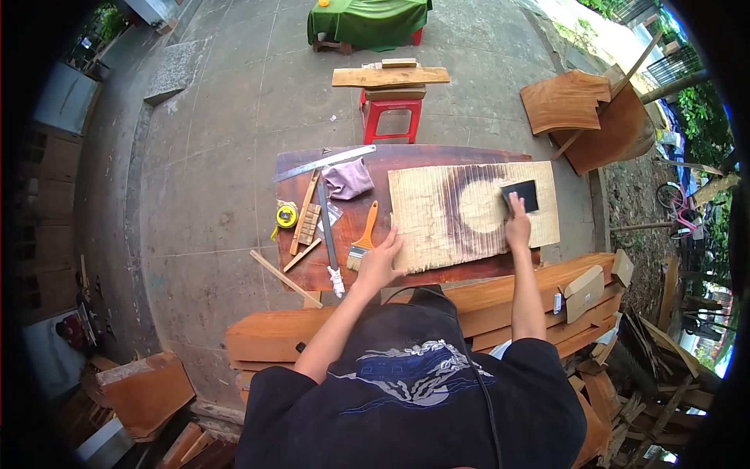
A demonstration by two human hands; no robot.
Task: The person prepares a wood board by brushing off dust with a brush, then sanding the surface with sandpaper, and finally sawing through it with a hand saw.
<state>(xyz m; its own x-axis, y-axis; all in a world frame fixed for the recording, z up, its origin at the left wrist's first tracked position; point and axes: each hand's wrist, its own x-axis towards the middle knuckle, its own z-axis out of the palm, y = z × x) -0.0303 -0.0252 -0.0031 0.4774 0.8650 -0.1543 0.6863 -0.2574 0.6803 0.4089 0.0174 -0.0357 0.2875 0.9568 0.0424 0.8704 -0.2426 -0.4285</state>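
The right hand (518, 227) lies extended on black sandpaper (527, 194); the left (380, 263), spread, steadies the scorched board (414, 203). Hard pressure near its right end, overhanging the table (383, 184), could tip it.

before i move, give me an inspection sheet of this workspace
surface: dark reddish tabletop, partly covered
job's things: pale board, dark marking around a light circle; black sheet on it
clutter: mauve cloth, tape measure, brush and wood strips left of the board
hands: left hand at the board's near left side; right hand on the black sheet
cables: thin dark cord across the shirt
surroundings: red stool beyond, wood pieces on top; stacked planks close to the person
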